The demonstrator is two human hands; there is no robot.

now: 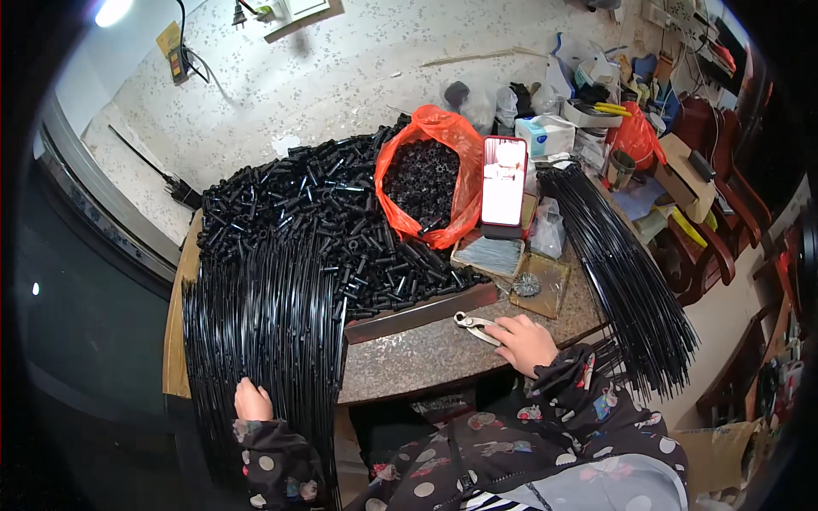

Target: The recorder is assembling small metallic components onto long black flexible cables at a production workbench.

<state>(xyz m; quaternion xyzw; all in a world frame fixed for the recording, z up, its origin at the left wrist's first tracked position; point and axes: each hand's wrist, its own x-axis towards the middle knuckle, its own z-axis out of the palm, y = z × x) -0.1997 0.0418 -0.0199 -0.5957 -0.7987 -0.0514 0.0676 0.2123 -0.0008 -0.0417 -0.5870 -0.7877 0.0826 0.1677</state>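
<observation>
right fingers half-bent on pliers — left fingers curled on rods.

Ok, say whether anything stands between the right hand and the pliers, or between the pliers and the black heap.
Nothing visible stands between the right hand and the pliers: its fingers overlap them. Between the pliers and the heap of short black parts, a low dark bar runs along the heap's front edge.

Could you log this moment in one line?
left hand: at long, thin black rods; right hand: on silver metal pliers; beyond: orange plastic bag
</observation>
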